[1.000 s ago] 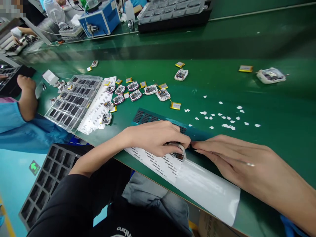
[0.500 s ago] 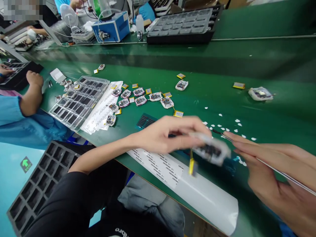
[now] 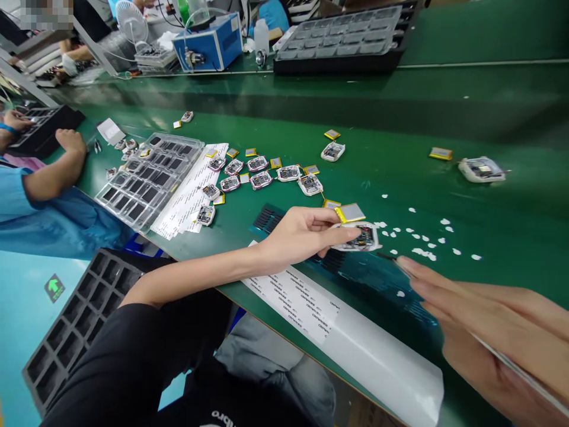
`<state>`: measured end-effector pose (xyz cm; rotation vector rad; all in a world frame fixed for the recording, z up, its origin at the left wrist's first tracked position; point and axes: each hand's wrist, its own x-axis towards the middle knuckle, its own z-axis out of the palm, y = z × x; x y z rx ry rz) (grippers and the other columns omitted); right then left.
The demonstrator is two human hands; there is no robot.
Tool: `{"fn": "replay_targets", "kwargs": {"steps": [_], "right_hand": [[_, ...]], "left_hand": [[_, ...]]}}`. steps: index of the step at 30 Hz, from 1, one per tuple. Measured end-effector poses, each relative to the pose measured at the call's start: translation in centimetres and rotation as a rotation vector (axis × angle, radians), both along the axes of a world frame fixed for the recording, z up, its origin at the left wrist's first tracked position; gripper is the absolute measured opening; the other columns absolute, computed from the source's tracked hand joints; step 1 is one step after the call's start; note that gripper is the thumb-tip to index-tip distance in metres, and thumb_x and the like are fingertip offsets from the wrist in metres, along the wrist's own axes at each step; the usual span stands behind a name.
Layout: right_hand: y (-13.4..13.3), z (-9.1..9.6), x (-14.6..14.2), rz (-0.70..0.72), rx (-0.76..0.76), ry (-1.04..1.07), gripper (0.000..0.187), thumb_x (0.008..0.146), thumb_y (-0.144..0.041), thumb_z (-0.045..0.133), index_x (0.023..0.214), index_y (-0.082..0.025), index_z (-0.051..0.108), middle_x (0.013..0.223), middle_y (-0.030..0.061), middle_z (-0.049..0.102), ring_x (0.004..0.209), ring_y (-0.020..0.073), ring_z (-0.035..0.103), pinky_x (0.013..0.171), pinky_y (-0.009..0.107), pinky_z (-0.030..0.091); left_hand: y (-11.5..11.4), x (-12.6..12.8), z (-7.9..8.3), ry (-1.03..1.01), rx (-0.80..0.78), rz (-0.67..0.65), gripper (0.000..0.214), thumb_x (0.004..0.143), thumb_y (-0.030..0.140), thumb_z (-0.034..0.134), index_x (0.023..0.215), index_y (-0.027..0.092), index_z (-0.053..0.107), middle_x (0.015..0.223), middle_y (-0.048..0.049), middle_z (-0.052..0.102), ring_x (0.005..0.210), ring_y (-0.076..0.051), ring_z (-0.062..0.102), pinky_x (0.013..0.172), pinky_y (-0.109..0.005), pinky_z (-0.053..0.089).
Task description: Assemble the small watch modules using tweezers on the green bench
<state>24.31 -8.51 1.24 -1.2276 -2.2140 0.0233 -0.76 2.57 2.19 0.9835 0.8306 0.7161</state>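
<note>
At far left, a co-worker's blue-sleeved forearm (image 3: 48,175) rests on the green work table (image 3: 400,172), beside a clear plastic compartment tray (image 3: 146,181) and white printed label strips (image 3: 189,193). Centre left: a cluster of small open housings with circuit boards (image 3: 262,172) lies on the table. Centre: the left hand (image 3: 302,237) pinches a small white device housing (image 3: 362,237) between thumb and fingertips, low over the table. A flat silver battery with yellow edge (image 3: 351,212) lies against its far side. Below it, a long white backing sheet (image 3: 377,356) runs along the table's near edge. Right of the housing lie scattered white paper flecks (image 3: 427,243). Far right: the right hand (image 3: 480,320), blurred, has its fingers straight and pressed together around slim metal tweezers (image 3: 524,377), whose dark tip is just beside the housing.
</note>
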Motion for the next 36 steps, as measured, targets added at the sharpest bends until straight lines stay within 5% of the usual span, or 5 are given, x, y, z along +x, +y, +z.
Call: {"fn": "replay_targets", "kwargs": {"steps": [3, 8, 24, 32, 36], "right_hand": [[-0.9, 0.4, -0.4, 0.12, -0.02, -0.086, 0.069, 0.104, -0.015, 0.052, 0.167, -0.039, 0.039, 0.15, -0.0012, 0.068, 0.125, 0.0221, 0.073, 0.101, 0.043, 0.062], [-1.2, -0.1, -0.9, 0.13, 0.037, -0.163, 0.07, 0.103, -0.012, 0.049, 0.167, -0.035, 0.038, 0.149, -0.0007, 0.068, 0.135, 0.0241, 0.068, 0.111, 0.046, 0.057], [-0.6, -0.4, -2.9, 0.102, 0.158, -0.192, 0.068, 0.105, -0.018, 0.032, 0.171, -0.034, 0.031, 0.136, 0.0013, 0.076, 0.116, 0.0291, 0.074, 0.086, 0.049, 0.056], [-0.9, -0.4, -3.3, 0.105, 0.141, -0.17, 0.073, 0.101, -0.012, 0.035, 0.171, -0.032, 0.031, 0.135, 0.0007, 0.076, 0.114, 0.0276, 0.076, 0.086, 0.047, 0.059], [-0.3, -0.6, -3.1, 0.1, 0.16, -0.164, 0.062, 0.106, -0.02, 0.035, 0.168, -0.029, 0.039, 0.139, 0.0032, 0.075, 0.115, 0.0283, 0.076, 0.087, 0.047, 0.06]], "left_hand": [[-0.3, 0.2, -0.2, -0.084, -0.062, 0.016, 0.049, 0.063, 0.041, 0.101, 0.084, 0.015, 0.064, 0.072, 0.0032, 0.067, 0.065, -0.01, 0.066, 0.068, -0.028, 0.057], [-0.9, 0.6, -0.4, -0.138, -0.105, 0.044, 0.058, 0.059, 0.045, 0.104, 0.074, 0.017, 0.055, 0.072, 0.002, 0.069, 0.068, -0.014, 0.072, 0.074, -0.034, 0.065], [-2.2, 1.0, -0.8, -0.087, 0.012, 0.045, 0.056, 0.065, 0.045, 0.1, 0.068, 0.019, 0.05, 0.065, 0.0051, 0.061, 0.066, -0.012, 0.068, 0.068, -0.029, 0.06], [-2.4, 1.1, -1.2, 0.01, 0.088, 0.059, 0.056, 0.067, 0.05, 0.097, 0.066, 0.02, 0.05, 0.063, 0.0052, 0.056, 0.063, -0.011, 0.059, 0.06, -0.026, 0.05], [-2.3, 1.3, -1.4, 0.015, 0.093, 0.097, 0.057, 0.066, 0.054, 0.097, 0.07, 0.02, 0.052, 0.064, 0.0049, 0.06, 0.064, -0.011, 0.063, 0.061, -0.026, 0.056]]}}
